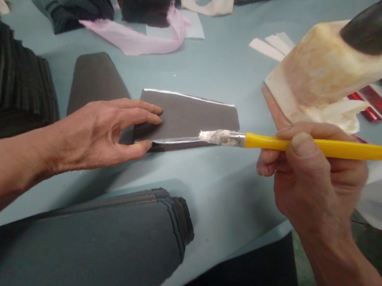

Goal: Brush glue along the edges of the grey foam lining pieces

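Observation:
My right hand (315,168) grips a yellow-handled paintbrush (268,142), its bristles caked with white paste. The brush tip touches the near edge of a dark grey tapered panel (186,117), where a thin whitish wet streak runs. A brighter white line lies along the panel's far edge. My left hand (110,129) rests on the panel's left end, with fingers spread on top and the thumb at the near edge. Behind that hand lies another dark tapered piece (94,79), partly covered by it.
In front is a stack of dark fabric pieces (84,240); another dark stack (20,76) stands at left. A paste-smeared container (325,69) with a black cylindrical thing on it stands at right. Pink cloth (135,40), white strips (271,46) and a red packet (376,104) lie farther back.

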The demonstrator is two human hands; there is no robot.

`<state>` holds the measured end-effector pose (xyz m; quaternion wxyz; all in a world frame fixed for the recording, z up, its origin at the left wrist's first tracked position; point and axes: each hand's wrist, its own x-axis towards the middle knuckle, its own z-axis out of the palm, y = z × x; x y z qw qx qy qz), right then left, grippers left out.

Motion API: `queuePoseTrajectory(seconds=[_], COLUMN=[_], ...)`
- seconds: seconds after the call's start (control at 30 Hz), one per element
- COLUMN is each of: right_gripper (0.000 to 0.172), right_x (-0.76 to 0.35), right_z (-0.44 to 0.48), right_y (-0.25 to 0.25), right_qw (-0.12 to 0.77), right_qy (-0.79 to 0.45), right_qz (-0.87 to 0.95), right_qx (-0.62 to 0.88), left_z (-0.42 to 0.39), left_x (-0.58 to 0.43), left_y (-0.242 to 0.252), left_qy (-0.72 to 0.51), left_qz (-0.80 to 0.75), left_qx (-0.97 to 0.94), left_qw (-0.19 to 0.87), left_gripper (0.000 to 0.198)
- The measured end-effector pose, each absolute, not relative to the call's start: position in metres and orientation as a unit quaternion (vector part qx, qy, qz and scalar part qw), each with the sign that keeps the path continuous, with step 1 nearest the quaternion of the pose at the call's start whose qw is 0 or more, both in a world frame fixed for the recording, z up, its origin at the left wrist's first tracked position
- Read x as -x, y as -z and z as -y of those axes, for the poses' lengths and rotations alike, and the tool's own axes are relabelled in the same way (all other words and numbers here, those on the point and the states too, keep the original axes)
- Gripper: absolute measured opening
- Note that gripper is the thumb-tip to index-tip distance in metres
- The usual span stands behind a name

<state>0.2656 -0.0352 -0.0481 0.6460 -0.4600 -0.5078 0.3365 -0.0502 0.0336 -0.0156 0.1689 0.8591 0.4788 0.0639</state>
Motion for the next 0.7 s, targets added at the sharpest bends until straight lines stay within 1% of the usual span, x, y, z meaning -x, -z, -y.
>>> queuePoseTrajectory(seconds=[0.17,0.27,0.4,0.57,0.7], right_gripper=[0.003,0.007,0.013,0.013,0.012], right_x=[-0.271,-0.274,-0.275,-0.275,-0.274], right_z=[0.032,0.030,0.030,0.031,0.032], right_y=[0.048,0.049,0.050,0.053,0.052], right_qw=[0.690,0.695,0.695,0.697,0.697], right_qy=[-0.277,-0.258,-0.257,-0.266,-0.270], right_qz=[0.505,0.512,0.512,0.503,0.504], right_qx=[0.439,0.434,0.435,0.437,0.433], left_z=[-0.032,-0.034,-0.037,-0.036,-0.033], left_x=[0.052,0.054,0.059,0.068,0.074], left_y=[0.017,0.017,0.021,0.023,0.022], left_qy=[-0.084,-0.080,-0.062,-0.053,-0.048], left_qz=[-0.463,-0.463,-0.453,-0.418,-0.438], left_qx=[-0.870,-0.872,-0.881,-0.901,-0.888], left_qw=[0.147,0.138,0.122,0.105,0.130], left_gripper=[0.054,0.053,0.053,0.052,0.053])
